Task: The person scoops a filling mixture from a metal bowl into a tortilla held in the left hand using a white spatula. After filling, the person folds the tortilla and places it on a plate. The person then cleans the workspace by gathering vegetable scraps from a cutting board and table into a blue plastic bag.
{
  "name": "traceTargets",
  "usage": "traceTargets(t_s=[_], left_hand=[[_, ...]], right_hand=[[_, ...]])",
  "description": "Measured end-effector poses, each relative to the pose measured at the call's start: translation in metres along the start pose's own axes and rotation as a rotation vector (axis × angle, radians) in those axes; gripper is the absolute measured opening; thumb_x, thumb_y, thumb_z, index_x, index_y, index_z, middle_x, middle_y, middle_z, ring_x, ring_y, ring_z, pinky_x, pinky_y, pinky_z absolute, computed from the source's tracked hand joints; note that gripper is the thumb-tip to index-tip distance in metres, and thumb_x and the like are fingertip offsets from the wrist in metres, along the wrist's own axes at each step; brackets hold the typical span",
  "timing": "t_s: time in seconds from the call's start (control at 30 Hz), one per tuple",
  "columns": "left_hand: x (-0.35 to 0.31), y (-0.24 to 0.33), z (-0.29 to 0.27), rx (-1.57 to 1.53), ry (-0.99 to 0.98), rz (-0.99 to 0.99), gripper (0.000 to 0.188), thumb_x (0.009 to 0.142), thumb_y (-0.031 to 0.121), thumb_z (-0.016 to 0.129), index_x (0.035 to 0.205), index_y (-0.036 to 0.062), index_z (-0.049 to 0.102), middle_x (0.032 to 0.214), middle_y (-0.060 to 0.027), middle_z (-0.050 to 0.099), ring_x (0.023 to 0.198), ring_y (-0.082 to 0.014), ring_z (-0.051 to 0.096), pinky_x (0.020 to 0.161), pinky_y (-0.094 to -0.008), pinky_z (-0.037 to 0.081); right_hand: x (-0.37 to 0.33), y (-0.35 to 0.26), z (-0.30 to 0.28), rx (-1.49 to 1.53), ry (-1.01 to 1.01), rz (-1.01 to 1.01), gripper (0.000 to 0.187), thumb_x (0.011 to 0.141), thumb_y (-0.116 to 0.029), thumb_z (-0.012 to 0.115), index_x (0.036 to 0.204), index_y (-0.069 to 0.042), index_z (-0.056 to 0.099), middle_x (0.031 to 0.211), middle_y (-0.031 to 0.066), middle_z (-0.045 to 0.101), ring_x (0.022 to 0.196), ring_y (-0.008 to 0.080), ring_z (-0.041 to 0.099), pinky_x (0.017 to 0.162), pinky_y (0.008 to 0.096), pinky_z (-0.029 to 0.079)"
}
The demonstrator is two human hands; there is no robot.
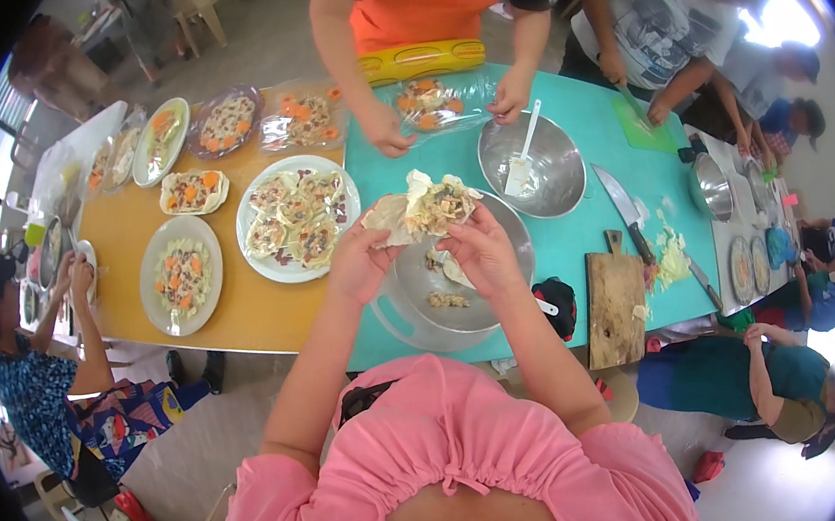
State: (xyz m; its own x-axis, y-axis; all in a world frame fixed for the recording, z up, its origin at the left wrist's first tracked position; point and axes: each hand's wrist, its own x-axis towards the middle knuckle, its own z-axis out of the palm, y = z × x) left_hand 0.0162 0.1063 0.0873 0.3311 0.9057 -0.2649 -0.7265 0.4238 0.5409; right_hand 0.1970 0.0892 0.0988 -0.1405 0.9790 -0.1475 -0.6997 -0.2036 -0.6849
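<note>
Over a wide metal bowl (516, 296), both my hands hold a pale, leaf-like wrapper (429, 207) topped with chopped filling with orange bits. My left hand (362, 256) pinches its left end, where the wrapper is flat and bare. At the filled right end, my right hand (480, 249) grips with thumb and fingers. Lumps of filling (448, 300) and a pale scrap lie in the bowl below. Just left, a white plate (255, 264) holds several similar filled portions.
Opposite, a person in an orange apron (425, 9) handles a film-wrapped plate (431, 105). A second metal bowl (571, 185) holds a white spatula (525, 145). To the right lie a large knife (621, 199) and a wooden cutting board (611, 307). Several garnished plates stand left.
</note>
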Motion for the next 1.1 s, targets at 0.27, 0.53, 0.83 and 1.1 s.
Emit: traceTargets(t_s=[0.27,0.53,0.83,1.1], left_hand=[[0.008,0.012,-0.016,-0.1,0.082,-0.007,0.028,0.084,0.001,0.045,0.111,-0.0047,0.042,0.111,-0.0189,0.052,0.102,-0.0304,0.054,0.087,-0.0405,0.048],[0.007,-0.004,-0.013,-0.148,0.13,0.082,0.028,0.089,0.012,0.045,0.115,0.0009,0.044,0.117,-0.0131,0.049,0.104,-0.0257,0.052,0.089,-0.0379,0.045],[-0.014,-0.02,0.018,-0.097,0.043,0.148,0.043,0.095,0.028,0.035,0.132,0.0062,0.032,0.128,-0.0091,0.043,0.116,-0.021,0.044,0.095,-0.0361,0.038],[-0.018,-0.022,0.017,-0.352,0.011,0.082,0.047,0.095,0.035,0.029,0.126,0.001,0.038,0.124,-0.0115,0.047,0.114,-0.0242,0.045,0.097,-0.0385,0.034]], right_hand=[[-0.015,-0.003,-0.013,-0.091,-0.079,0.069,0.051,0.077,0.005,0.055,0.124,-0.001,0.035,0.114,0.0119,0.05,0.098,0.0208,0.055,0.07,0.0323,0.051],[-0.018,0.009,-0.006,-0.093,-0.102,0.124,0.051,0.076,0.006,0.055,0.123,-0.003,0.036,0.113,0.0109,0.051,0.099,0.0204,0.055,0.072,0.0327,0.05],[-0.016,0.025,-0.006,-0.166,-0.079,0.134,0.052,0.077,0.006,0.055,0.124,-0.003,0.036,0.115,0.0104,0.051,0.099,0.0199,0.055,0.073,0.0336,0.05],[-0.017,0.018,0.006,-0.256,-0.071,0.135,0.056,0.077,0.004,0.057,0.128,-0.001,0.034,0.117,0.0098,0.049,0.103,0.0193,0.053,0.078,0.0329,0.049]])
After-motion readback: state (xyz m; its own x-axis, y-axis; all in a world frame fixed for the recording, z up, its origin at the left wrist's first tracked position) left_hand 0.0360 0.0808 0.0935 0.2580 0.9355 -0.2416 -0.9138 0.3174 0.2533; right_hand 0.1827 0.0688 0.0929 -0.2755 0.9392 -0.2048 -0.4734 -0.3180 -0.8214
